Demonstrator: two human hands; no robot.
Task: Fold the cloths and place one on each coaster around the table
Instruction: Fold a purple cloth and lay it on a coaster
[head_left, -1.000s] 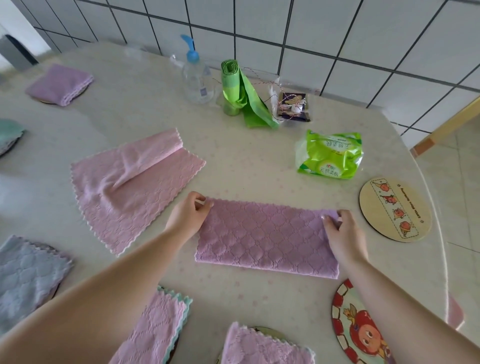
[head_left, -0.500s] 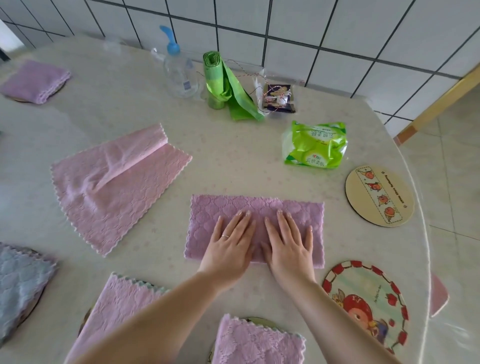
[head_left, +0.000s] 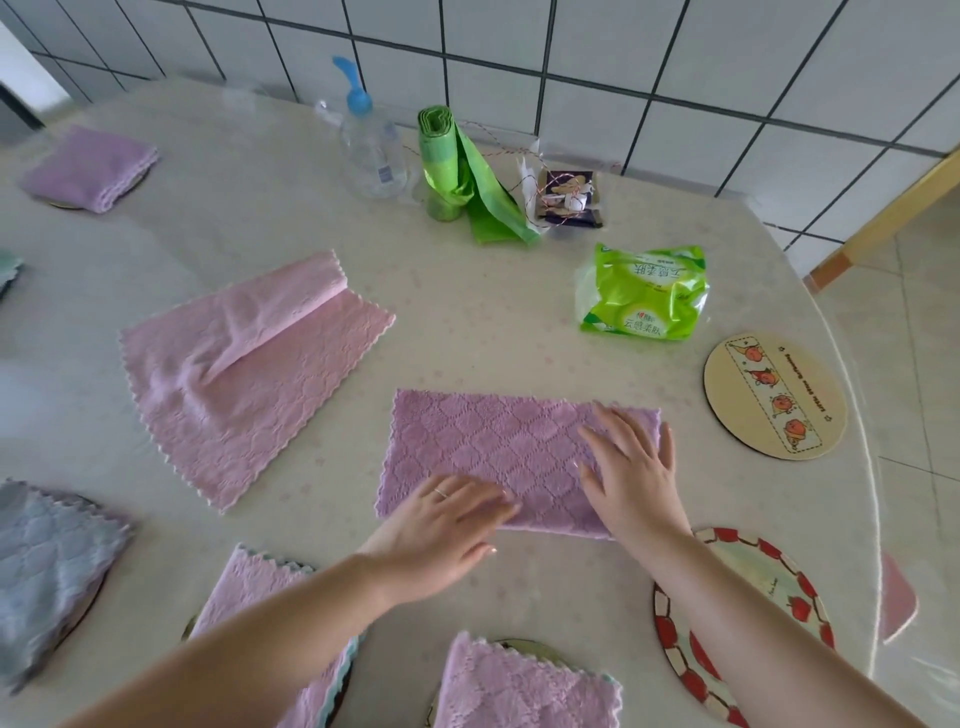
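A purple cloth, folded once into a long rectangle, lies flat in front of me. My left hand rests palm down at its near left edge, fingers slightly blurred. My right hand lies flat on its right part, fingers spread. A pink cloth lies unfolded to the left with its far corner rolled over. Two bare coasters are at the right: a tan one and a red-rimmed one. Folded cloths sit on coasters: purple far left, grey near left, pink and pink near me.
At the back stand a clear pump bottle, a green roll of bags, a small dark packet and a green tissue pack. The round table's edge curves down the right; a tiled wall is behind.
My hands, side by side at the cloth's middle half a second ago, have slid apart: the left toward the near left edge, the right toward the right end. The cloth stays flat.
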